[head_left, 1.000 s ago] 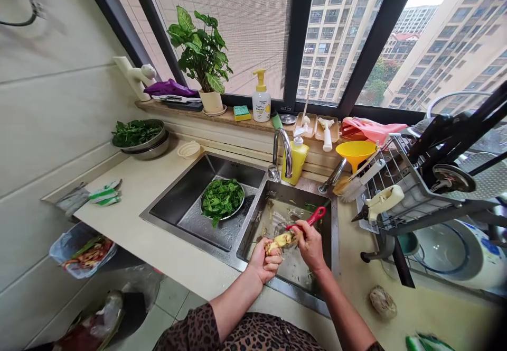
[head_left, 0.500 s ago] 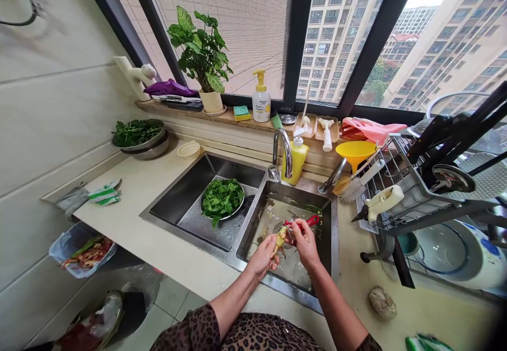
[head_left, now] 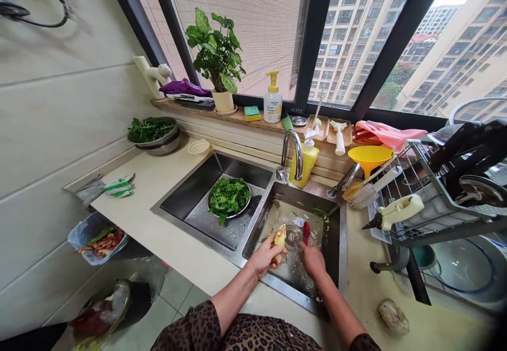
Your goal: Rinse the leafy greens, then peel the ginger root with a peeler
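Left grip [head_left: 264, 258] curled snug round the ginger [head_left: 280, 236] over the sink [head_left: 335, 230], right grip [head_left: 312, 259] round a red handle [head_left: 306, 231]; ginger's probably light, stiff, slippery, so hold its lower end.

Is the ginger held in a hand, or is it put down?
Held: over the sink, the left hand grips the ginger by one end, and its pale other end sticks out.
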`<state>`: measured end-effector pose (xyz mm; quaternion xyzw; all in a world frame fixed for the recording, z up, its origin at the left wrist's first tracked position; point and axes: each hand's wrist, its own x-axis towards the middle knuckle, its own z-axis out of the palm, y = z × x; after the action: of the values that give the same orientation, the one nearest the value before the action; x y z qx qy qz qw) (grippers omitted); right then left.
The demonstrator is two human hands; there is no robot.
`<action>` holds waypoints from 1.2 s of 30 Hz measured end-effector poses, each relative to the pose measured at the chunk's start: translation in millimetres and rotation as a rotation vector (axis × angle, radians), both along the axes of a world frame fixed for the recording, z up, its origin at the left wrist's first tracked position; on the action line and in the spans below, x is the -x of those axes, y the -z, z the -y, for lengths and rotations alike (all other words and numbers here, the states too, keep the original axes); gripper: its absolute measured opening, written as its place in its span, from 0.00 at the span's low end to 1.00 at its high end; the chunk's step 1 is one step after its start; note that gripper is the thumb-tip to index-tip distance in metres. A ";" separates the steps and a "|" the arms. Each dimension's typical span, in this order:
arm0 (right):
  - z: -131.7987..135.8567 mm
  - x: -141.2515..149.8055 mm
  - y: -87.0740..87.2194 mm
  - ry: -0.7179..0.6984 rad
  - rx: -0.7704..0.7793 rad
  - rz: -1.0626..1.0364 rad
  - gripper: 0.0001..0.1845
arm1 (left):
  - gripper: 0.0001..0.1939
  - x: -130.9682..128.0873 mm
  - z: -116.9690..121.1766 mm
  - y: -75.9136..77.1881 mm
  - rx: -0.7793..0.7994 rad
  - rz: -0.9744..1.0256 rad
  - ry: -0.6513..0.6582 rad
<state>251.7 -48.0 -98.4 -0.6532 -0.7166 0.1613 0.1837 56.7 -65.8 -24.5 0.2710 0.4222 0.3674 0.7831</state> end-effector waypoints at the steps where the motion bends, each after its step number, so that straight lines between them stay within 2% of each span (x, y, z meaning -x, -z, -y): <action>1: -5.3 -2.9 -12.6 0.014 0.009 -0.022 0.07 | 0.26 0.5 -0.9 1.5 -0.040 -0.059 -0.010; 6: -16.0 4.1 -84.1 0.111 -0.050 -0.435 0.17 | 0.16 -6.0 -4.6 4.1 -0.167 -0.228 -0.015; 8: -12.6 15.8 -103.4 0.093 -0.067 -0.588 0.18 | 0.14 -11.2 -4.9 2.6 -0.200 -0.258 -0.003; 10: -9.6 24.5 -112.4 0.012 -0.061 -0.609 0.18 | 0.14 -15.1 -3.8 0.5 -0.213 -0.245 0.013; 12: -9.1 25.6 -113.0 -0.032 -0.069 -0.503 0.17 | 0.15 -16.5 -1.3 -1.7 -0.189 -0.202 0.053; 15: -11.5 17.5 -108.4 0.036 -0.133 -0.336 0.19 | 0.21 -14.7 3.0 -4.9 -0.116 -0.145 0.117; 17: -12.4 13.5 -107.0 0.069 -0.153 -0.338 0.20 | 0.22 -13.5 4.7 -7.3 -0.099 -0.145 0.132; 19: -11.9 13.5 -107.6 0.012 -0.138 -0.359 0.19 | 0.21 -13.5 4.9 -9.8 -0.105 -0.177 0.137; 21: -10.7 15.6 -108.8 -0.024 -0.133 -0.280 0.19 | 0.20 -14.4 4.4 -12.2 -0.081 -0.186 0.151; 24: -8.6 18.4 -110.0 0.091 -0.211 -0.124 0.20 | 0.21 -15.6 3.6 -15.3 0.051 -0.072 0.198; 26: -6.7 20.0 -110.5 0.101 -0.241 -0.156 0.20 | 0.22 -15.9 3.1 -16.9 0.134 0.034 0.216; 29: -3.4 22.7 -110.6 -0.001 -0.209 -0.164 0.19 | 0.20 -16.7 2.6 -18.6 0.200 0.123 0.224; 33: -2.0 24.0 -110.5 0.125 -0.243 -0.069 0.20 | 0.18 -18.9 2.6 -21.4 0.237 0.094 0.207; 36: -3.7 21.5 -109.8 0.024 -0.195 -0.166 0.18 | 0.17 -19.8 2.6 -24.2 0.210 0.061 0.200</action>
<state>230.2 -44.3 11.3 -0.6251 -0.7034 0.1423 0.3070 76.5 -68.4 -0.2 0.2169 0.4054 0.2495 0.8523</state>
